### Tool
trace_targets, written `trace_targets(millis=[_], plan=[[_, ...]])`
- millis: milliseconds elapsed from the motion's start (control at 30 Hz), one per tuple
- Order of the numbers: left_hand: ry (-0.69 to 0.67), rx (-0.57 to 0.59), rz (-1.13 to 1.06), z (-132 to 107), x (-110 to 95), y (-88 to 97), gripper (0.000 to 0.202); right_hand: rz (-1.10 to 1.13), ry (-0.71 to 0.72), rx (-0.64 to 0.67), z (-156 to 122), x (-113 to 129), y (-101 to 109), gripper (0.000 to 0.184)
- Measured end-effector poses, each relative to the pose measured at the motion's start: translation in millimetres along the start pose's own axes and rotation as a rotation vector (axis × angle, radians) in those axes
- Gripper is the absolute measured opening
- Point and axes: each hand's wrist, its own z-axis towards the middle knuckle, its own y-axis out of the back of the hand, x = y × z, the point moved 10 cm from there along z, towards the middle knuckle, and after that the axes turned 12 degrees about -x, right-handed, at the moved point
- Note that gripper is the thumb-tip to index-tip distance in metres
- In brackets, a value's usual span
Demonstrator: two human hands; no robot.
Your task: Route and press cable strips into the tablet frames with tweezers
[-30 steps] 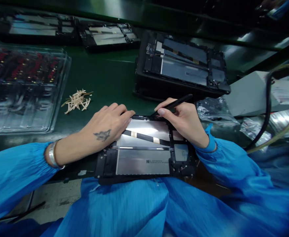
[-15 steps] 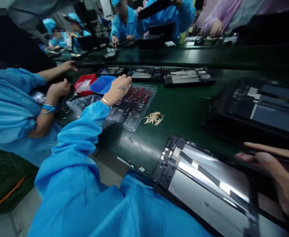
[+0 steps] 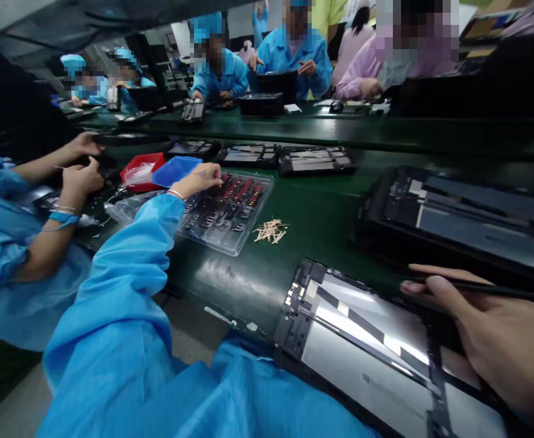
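The left arm stretches far forward and to the left in a blue sleeve, its left hand (image 3: pixel 199 177) palm down with fingers curled. The right hand (image 3: pixel 486 337) stays near the body, fingers extended, pinching a thin black stylus (image 3: pixel 490 288).

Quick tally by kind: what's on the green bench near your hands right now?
Opened tablets, nearest one included: 5
Clear parts tray: 1
Small bins, red and blue: 2
Pile of tan strips: 1
Black stylus in right hand: 1
Total: 10
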Motion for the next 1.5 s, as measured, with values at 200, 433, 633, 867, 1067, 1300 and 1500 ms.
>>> trace_targets(millis=[200, 433, 633, 867, 1067, 1300, 1500], plan=[[-0.031, 0.044, -0.024, -8, -6, 25.5, 0.008, -0.016, 0.407, 0.114, -19, 71, 0, 0.026], [-0.499, -0.338, -0.007, -79, -184, 114.3, 0.016, 0.511, -0.186, 0.612, -56, 86, -83, 0.027], [-1.421, -0.771, -0.026, -228, -348, 106.3, 0.016, 0.782, -0.48, 0.745, -81, 85, -125, 0.033], [-1.495, -0.784, -0.141, -235, -354, 89.2, 0.017, 0.71, -0.382, 0.593, -65, 79, -105, 0.019], [-1.127, -0.705, -0.325, -198, -341, 100.5, 0.012, 0.503, -0.034, 0.474, -51, 94, -91, 0.013], [-0.931, -0.622, -0.131, -183, -336, 93.1, 0.011, 0.281, 0.403, 0.319, -52, 119, -72, 0.014], [-0.913, -0.567, -0.163, -185, -337, 89.0, 0.016, 0.238, 0.585, 0.321, -62, 132, -69, 0.011]])
